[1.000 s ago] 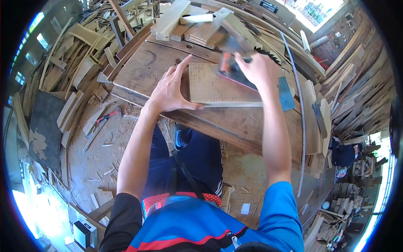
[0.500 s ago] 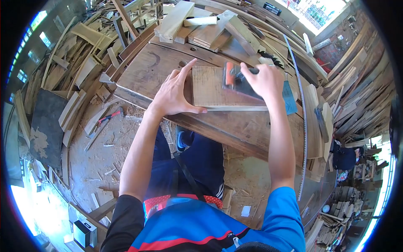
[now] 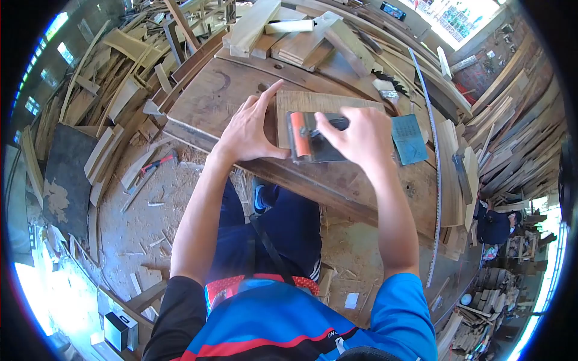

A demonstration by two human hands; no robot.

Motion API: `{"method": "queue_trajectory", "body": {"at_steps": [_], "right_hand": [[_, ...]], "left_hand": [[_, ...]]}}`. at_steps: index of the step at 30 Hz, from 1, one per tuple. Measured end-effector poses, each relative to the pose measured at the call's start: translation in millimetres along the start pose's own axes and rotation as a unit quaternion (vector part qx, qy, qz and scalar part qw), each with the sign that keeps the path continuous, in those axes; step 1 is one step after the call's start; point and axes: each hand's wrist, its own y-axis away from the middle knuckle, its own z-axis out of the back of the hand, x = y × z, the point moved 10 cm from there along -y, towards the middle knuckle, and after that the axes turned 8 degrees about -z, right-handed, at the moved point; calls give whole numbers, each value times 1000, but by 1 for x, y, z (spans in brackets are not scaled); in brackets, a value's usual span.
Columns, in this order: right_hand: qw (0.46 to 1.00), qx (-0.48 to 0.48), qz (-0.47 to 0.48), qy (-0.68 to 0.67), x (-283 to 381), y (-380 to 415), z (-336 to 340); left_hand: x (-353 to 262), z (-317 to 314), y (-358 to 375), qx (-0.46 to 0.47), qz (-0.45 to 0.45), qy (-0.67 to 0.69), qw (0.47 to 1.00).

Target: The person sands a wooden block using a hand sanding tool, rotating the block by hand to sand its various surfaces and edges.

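Note:
A flat wooden board [image 3: 328, 101] lies on the workbench [image 3: 198, 105] before me. My left hand [image 3: 245, 135] rests at the board's left end, thumb and fingers spread wide around its edge. On top of the board is a hand sander [image 3: 300, 137] with a dark base and an orange front strip. My right hand [image 3: 363, 133] is closed around its handle, though my fingers partly hide the grip. The sander covers the near part of the board, close to my left thumb. A teal sheet [image 3: 409, 139], apparently sandpaper, lies to the right.
Wood blocks [image 3: 253, 30] and a white-handled tool [image 3: 289, 26] sit at the bench's back. A brush [image 3: 386, 90] lies beside a toothed dark blade. A long metal ruler [image 3: 430, 120] runs along the right. Scrap wood and shavings surround the bench.
My right hand has moved the sander left and toward me across the board, uncovering more of the teal sheet. My left hand has stayed nearly in place.

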Motion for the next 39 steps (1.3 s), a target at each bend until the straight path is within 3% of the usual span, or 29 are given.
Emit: {"method": "queue_trajectory", "body": {"at_steps": [2,5,9,10,16,20,23,25,30,34,35,39], "right_hand": [[999,-15,-27,11,-19,-5,1],[994,-36,-101,27,-55,-29,-7],[987,-75,-121,68,-43,-44,-4],[988,-30,-145,49,-41,-44,-9],[999,-39,-2,-6,0,-7,9],[995,22,-85,39,-39,-22,1],[989,-104,-84,58,-47,-42,-3],[992,-4,-120,31,-34,-44,-13],[999,-31,-14,-6,16,-2,2],[998,18,-57,20,-14,-7,-1],[997,-55,-47,7,-27,-16,-2],[991,-64,-111,45,-42,-43,-5]], "left_hand": [[-2,0,0,25,29,6,999],[-1,0,1,-10,-7,-18,1000],[-1,-1,0,22,17,0,1000],[-2,0,-1,21,20,-5,1000],[-1,2,0,16,13,20,1000],[-2,1,2,8,17,-7,1000],[-2,1,1,10,12,-19,1000],[-3,0,1,16,16,-11,1000],[-2,1,1,7,9,-3,1000],[-1,-2,4,20,34,-7,999],[-2,-1,3,23,38,-9,999],[-4,-1,1,15,24,-18,999]]}}
